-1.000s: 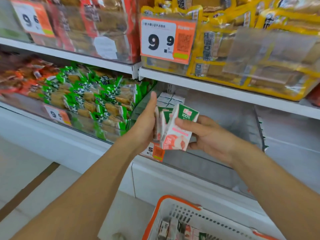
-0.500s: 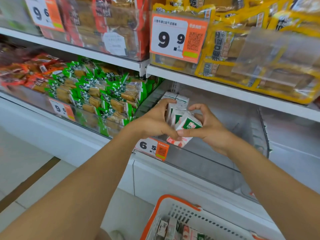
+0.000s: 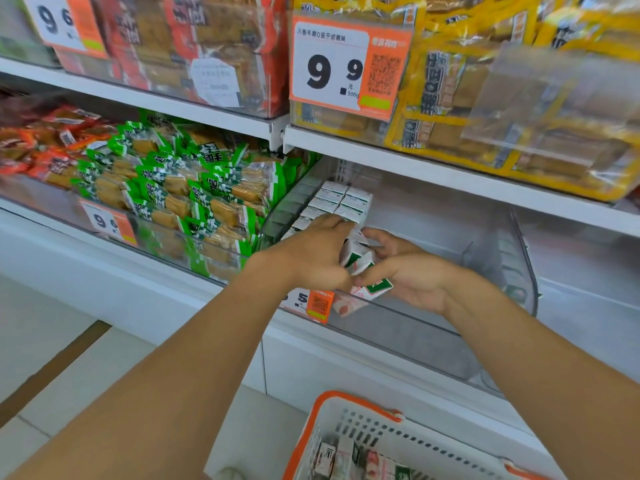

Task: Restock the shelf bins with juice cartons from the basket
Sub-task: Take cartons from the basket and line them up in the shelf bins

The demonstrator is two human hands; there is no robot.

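Two hands at work: both reach into a clear shelf bin (image 3: 433, 327) on the lower shelf.
Head view, left hand (image 3: 311, 258): fingers curled over the top of a small cluster of juice cartons (image 3: 355, 254), palm down, gripping them.
Head view, right hand (image 3: 412, 275): palm turned up and toward the left, fingers part-curled, touching the same cluster from the right; thumb pressed on a tilted carton (image 3: 372, 289) lying low at the bin's front wall.
Tilted carton: white with a green label and a pink fruit print, leaning on its side, its lower end seen through the clear front.
Stocked cartons (image 3: 343, 200): white tops in two neat rows at the back left of the bin, just behind the left hand's fingers.
Bin: right part bare, a clear divider (image 3: 519, 258) closing its right end.
Price tag (image 3: 313, 303): orange and white, clipped on the bin front just below the hands, partly hidden by the left wrist.
Basket (image 3: 349, 407): white with an orange rim, at the bottom edge of the view, below the bin; more cartons (image 3: 346, 459) lie inside, blurred.
Neighbours: green snack packs (image 3: 194, 188) in the bin to the left; yellow packs (image 3: 502, 109) on the shelf above, behind a large price tag (image 3: 343, 67) reading 9.9.
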